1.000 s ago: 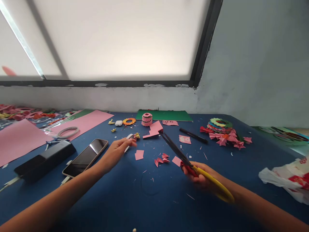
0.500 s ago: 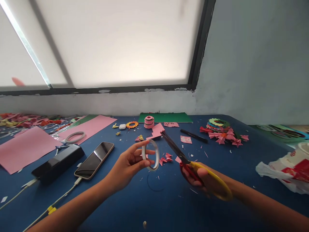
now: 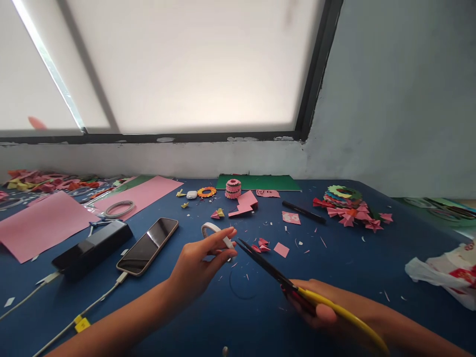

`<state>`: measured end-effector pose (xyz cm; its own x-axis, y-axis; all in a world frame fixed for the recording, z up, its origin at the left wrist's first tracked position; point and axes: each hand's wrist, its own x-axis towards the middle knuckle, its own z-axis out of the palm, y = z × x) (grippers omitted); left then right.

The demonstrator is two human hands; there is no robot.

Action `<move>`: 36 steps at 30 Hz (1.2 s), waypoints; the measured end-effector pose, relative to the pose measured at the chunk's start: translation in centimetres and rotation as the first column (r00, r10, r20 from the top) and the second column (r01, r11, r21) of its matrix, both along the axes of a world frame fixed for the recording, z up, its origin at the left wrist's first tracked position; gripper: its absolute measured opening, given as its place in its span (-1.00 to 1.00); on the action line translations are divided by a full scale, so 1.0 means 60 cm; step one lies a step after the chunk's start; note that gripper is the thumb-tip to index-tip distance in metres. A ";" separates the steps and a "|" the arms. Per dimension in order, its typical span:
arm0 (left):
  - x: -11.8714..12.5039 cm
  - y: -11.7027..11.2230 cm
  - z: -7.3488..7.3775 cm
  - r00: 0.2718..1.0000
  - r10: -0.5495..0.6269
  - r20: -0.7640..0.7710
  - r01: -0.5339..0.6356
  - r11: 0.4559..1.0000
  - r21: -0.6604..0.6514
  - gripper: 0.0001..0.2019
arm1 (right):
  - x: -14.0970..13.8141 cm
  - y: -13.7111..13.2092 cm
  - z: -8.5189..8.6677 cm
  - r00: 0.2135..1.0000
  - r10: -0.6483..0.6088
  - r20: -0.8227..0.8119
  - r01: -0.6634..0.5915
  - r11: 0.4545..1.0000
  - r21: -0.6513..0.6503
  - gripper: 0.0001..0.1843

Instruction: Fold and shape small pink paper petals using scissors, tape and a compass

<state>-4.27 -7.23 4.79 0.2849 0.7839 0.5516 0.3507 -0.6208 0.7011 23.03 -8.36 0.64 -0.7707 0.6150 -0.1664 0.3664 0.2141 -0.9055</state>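
My left hand (image 3: pixel 201 265) is closed on a white roll of tape (image 3: pixel 213 230), held a little above the blue table (image 3: pixel 156 317) near its middle. My right hand (image 3: pixel 323 305) grips scissors (image 3: pixel 275 272) with a yellow and red handle. Their dark blades point up and left, and the tips nearly touch the tape roll. Small pink folded paper pieces (image 3: pixel 263 244) and a pink square (image 3: pixel 281 249) lie just beyond the blades.
A phone (image 3: pixel 148 246) and a black power bank (image 3: pixel 91 248) with cables lie at the left, beside pink sheets (image 3: pixel 40 223) and another tape ring (image 3: pixel 119 208). A black pen (image 3: pixel 303 211), a heap of paper flowers (image 3: pixel 347 206), a green sheet (image 3: pixel 260 182) and a plastic bag (image 3: pixel 446 275) are further off.
My left hand picked the tape roll off the table, raised it, and now holds it lower. The scissors swung left until their tips came to the roll.
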 end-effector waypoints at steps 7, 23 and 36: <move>-0.006 -0.001 -0.007 1.000 -0.027 -0.011 0.028 0.996 0.084 -0.65 | 0.005 0.001 0.003 0.998 0.045 0.044 -0.047 0.998 0.037 -0.14; 0.002 -0.012 -0.003 0.995 -0.095 0.007 0.095 0.995 0.027 -0.75 | 0.001 -0.015 0.043 0.950 -0.056 0.307 0.032 0.996 0.084 -0.28; 0.002 -0.015 0.007 0.996 -0.086 -0.025 0.087 0.996 0.037 -0.90 | -0.007 -0.014 0.050 0.955 -0.055 0.290 0.056 0.998 0.007 -0.59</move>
